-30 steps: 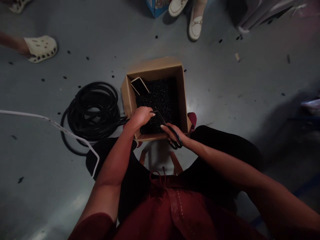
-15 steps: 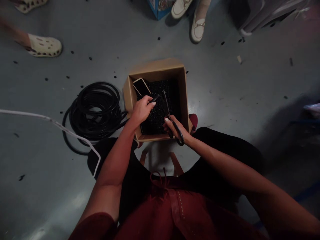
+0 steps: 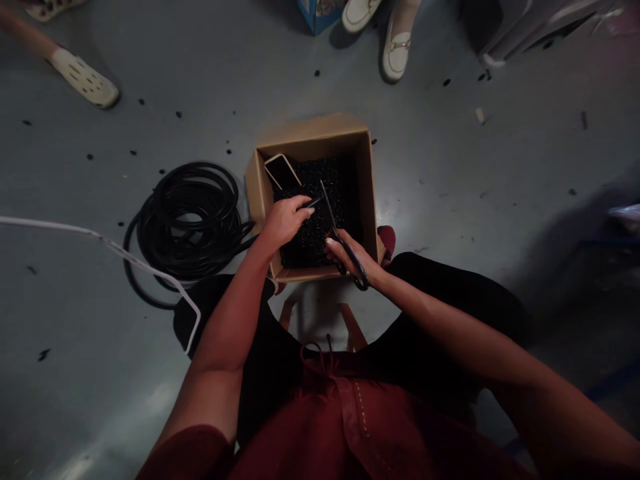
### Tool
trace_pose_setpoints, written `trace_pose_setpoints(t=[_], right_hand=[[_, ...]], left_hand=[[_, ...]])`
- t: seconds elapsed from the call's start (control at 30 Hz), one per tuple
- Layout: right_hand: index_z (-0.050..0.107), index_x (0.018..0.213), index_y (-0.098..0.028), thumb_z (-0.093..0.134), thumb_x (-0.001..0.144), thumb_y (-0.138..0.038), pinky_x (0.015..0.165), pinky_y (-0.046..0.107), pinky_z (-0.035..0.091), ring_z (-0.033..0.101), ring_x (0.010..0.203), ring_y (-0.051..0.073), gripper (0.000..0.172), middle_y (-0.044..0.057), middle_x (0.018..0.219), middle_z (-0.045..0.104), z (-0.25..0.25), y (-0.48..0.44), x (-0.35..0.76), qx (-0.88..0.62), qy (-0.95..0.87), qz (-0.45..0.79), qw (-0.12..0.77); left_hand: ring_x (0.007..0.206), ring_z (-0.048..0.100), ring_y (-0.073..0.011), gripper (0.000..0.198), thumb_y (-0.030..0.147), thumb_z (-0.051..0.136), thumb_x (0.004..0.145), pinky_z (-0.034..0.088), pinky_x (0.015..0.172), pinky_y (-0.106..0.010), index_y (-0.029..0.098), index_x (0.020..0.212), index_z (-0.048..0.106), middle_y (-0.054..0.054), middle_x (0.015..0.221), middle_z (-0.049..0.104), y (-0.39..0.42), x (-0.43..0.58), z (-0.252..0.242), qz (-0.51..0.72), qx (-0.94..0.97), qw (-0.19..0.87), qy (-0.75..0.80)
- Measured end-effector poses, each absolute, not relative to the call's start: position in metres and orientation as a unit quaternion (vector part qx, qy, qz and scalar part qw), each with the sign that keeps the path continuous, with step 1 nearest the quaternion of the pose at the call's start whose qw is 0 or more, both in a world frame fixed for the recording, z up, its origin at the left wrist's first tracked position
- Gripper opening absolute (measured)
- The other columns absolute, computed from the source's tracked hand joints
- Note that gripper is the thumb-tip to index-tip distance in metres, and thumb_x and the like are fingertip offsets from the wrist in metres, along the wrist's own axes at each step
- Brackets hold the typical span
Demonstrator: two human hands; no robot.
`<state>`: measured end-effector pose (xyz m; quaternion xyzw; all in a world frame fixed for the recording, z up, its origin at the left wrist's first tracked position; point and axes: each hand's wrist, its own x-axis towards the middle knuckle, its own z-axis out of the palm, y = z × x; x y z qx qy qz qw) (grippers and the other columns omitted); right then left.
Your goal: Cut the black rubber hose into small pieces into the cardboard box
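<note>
Over an open cardboard box (image 3: 373,200), my left hand (image 3: 287,220) is closed around a thin black ridged strip (image 3: 314,202), whose short end sticks out past the fingertips. My right hand (image 3: 350,253) grips a pair of scissors (image 3: 328,205) with black handles. The blades point up and away, close to the right of the strip's end, and look nearly closed. Beneath both hands, many small black pieces (image 3: 305,240) fill the box. A dark rectangular object with a pale edge, like a phone (image 3: 283,172), leans in its far left corner.
Left of the box lies a coil of black hose (image 3: 187,233), one length running behind my left forearm. A white cable (image 3: 135,261) crosses at the left. Other people's pale shoes (image 3: 397,57) stand ahead. Black bits dot the floor, and a grey plastic stool (image 3: 525,30) is far right.
The scissors have shifted slightly left, nearer the strip's end, and the strip sits slightly lower. At the upper left, another person's foot has turned.
</note>
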<state>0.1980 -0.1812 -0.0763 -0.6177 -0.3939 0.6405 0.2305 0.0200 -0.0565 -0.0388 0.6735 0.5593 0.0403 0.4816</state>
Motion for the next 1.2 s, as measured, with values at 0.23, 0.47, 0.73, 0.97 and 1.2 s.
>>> trace_pose_setpoints(t=[0.23,0.47,0.73,0.97,1.2], right_hand=[[0.056,0.121,-0.024,0.056,0.094,-0.065,0.081,0.034,0.057,0.067,0.089,0.021,0.05,0.004,0.094,0.068,-0.0811,-0.1829,0.199,-0.613,-0.402,0.642,0.225],[0.057,0.118,-0.023,0.055,0.094,-0.066,0.08,0.035,0.057,0.067,0.088,0.022,0.05,0.005,0.094,0.067,-0.0809,-0.182,0.1991,-0.61,-0.407,0.641,0.227],[0.058,0.118,-0.023,0.056,0.094,-0.066,0.079,0.033,0.058,0.067,0.087,0.02,0.049,0.004,0.092,0.068,-0.0839,-0.1836,0.199,-0.61,-0.41,0.638,0.228],[0.057,0.121,-0.023,0.058,0.095,-0.063,0.081,0.035,0.059,0.068,0.088,0.021,0.047,0.005,0.094,0.069,-0.0836,-0.1833,0.1997,-0.617,-0.408,0.638,0.216],[0.058,0.12,-0.023,0.056,0.095,-0.066,0.078,0.034,0.058,0.069,0.089,0.022,0.05,0.006,0.097,0.07,-0.0816,-0.1826,0.1995,-0.608,-0.408,0.645,0.217]], left_hand=[[0.095,0.072,-0.022,0.04,0.02,0.058,0.093,0.055,0.094,-0.034,0.014,0.129,0.075,-0.01,0.112,0.08,-0.0574,0.0214,-0.0366,0.025,0.681,0.473,0.558],[0.1,0.073,-0.0221,0.041,0.02,0.059,0.094,0.055,0.098,-0.034,0.015,0.131,0.075,-0.01,0.119,0.08,-0.0578,0.021,-0.0357,0.014,0.691,0.469,0.55],[0.091,0.072,-0.0204,0.041,0.022,0.057,0.095,0.056,0.091,-0.033,0.013,0.132,0.073,-0.011,0.114,0.08,-0.0582,0.0195,-0.0379,0.005,0.696,0.477,0.536],[0.084,0.071,-0.0188,0.041,0.021,0.053,0.096,0.056,0.086,-0.03,0.012,0.13,0.074,-0.009,0.101,0.08,-0.0568,0.0184,-0.0414,-0.007,0.704,0.481,0.523],[0.086,0.071,-0.02,0.04,0.021,0.053,0.096,0.056,0.087,-0.032,0.013,0.129,0.075,-0.01,0.102,0.08,-0.0571,0.0193,-0.0409,-0.016,0.711,0.463,0.528]])
